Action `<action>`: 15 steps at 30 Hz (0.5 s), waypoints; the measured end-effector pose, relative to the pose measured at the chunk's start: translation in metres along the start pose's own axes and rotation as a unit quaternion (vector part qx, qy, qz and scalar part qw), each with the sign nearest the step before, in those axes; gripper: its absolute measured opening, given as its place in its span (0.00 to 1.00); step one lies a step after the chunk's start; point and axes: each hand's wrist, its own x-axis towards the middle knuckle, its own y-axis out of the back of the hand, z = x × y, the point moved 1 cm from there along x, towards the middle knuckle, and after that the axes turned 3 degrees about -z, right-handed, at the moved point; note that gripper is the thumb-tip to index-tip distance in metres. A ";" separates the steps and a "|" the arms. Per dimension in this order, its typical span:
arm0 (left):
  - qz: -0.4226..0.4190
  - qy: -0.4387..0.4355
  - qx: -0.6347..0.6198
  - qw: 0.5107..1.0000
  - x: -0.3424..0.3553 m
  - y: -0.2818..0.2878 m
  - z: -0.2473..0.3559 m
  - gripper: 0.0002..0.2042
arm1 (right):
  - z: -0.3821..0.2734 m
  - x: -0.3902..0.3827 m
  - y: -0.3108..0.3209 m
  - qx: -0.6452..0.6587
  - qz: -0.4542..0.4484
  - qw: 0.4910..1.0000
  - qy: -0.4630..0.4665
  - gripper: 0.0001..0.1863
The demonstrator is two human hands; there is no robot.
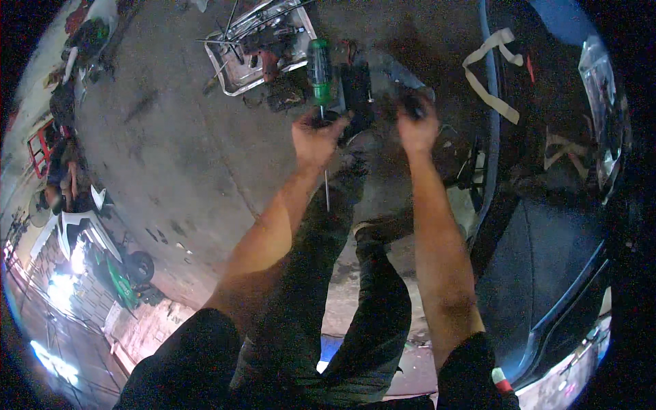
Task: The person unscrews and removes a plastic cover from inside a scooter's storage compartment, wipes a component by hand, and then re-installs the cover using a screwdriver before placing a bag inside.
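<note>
My left hand (314, 140) is closed round a long screwdriver (319, 72), its green and black handle pointing away from me. The thin shaft passes through my fingers and comes out below them toward my legs. Something dark also shows at those fingertips, too unclear to name. To the right, my right hand (418, 133) is bent round a small dark object (413, 106); motion blur hides its kind. Between and beyond both hands, a dark block-like thing (355, 85) lies on the ground.
A metal tray (236, 90) with several tools lies on the concrete floor (171, 130) ahead. At right runs a dark vehicle body (547, 253) with a pale strap (488, 89) over its edge. A green and white motorcycle (113, 273) stands at far left.
</note>
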 end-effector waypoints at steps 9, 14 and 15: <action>-0.009 0.039 -0.026 0.999 0.003 0.015 -0.003 0.11 | 0.001 -0.018 0.020 -0.082 0.017 0.995 -0.049 0.16; 0.011 -0.041 0.024 0.999 0.004 0.007 -0.005 0.13 | -0.037 -0.015 -0.018 -0.141 -0.089 0.986 0.025 0.15; 0.007 -0.041 0.021 0.999 0.002 0.004 -0.001 0.13 | -0.036 -0.012 -0.018 -0.145 -0.086 0.985 0.026 0.15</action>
